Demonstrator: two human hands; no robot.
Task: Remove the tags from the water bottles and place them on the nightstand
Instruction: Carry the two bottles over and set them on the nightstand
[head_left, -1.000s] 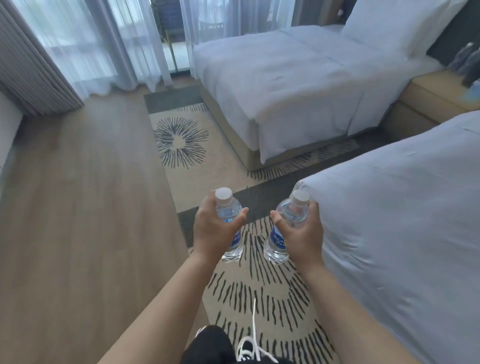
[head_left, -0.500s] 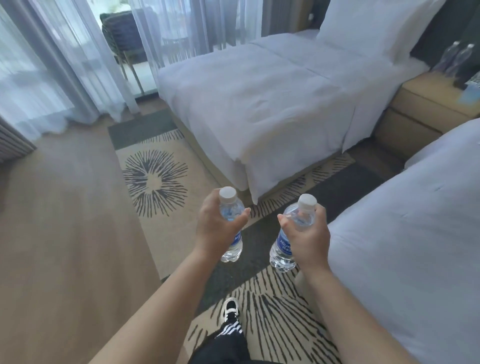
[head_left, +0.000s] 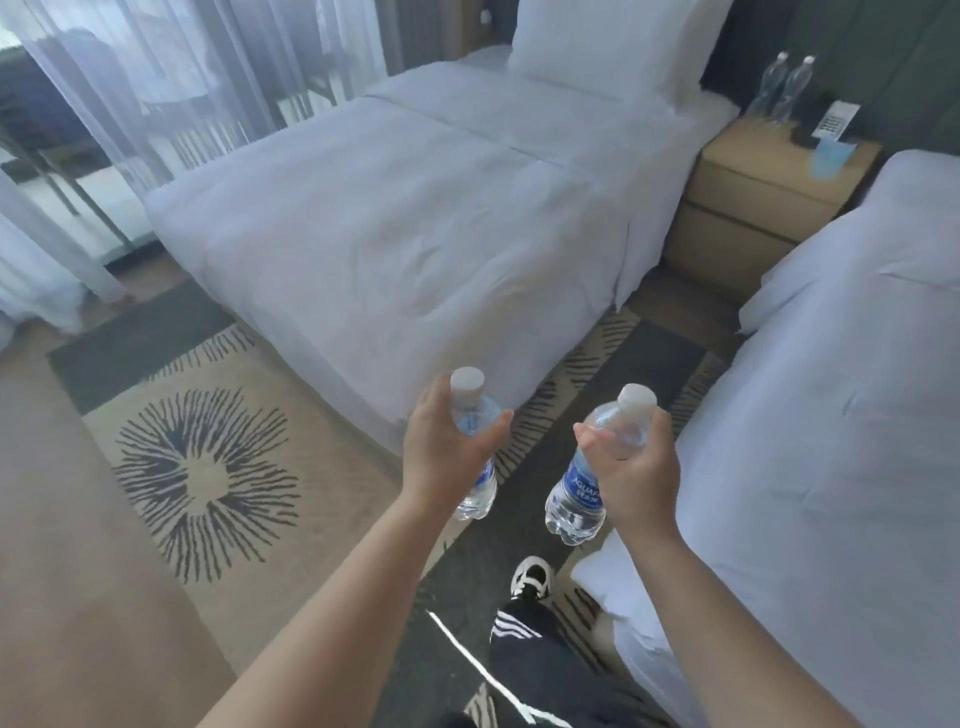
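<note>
I hold a small clear water bottle in each hand, out in front of me above the rug. My left hand wraps around the left bottle, which has a white cap and stands upright. My right hand grips the right bottle, blue label showing, tilted a little with its cap to the right. No tag shows on either bottle. The wooden nightstand stands far ahead at the upper right, between the two beds.
Two taller bottles, a phone and a blue item sit on the nightstand. A white bed lies ahead, another bed on my right. A patterned rug covers the aisle; my shoe is below.
The view has swung right and forward between the beds. The nightstand now shows fully. Both hands keep their bottles, slightly further apart.
</note>
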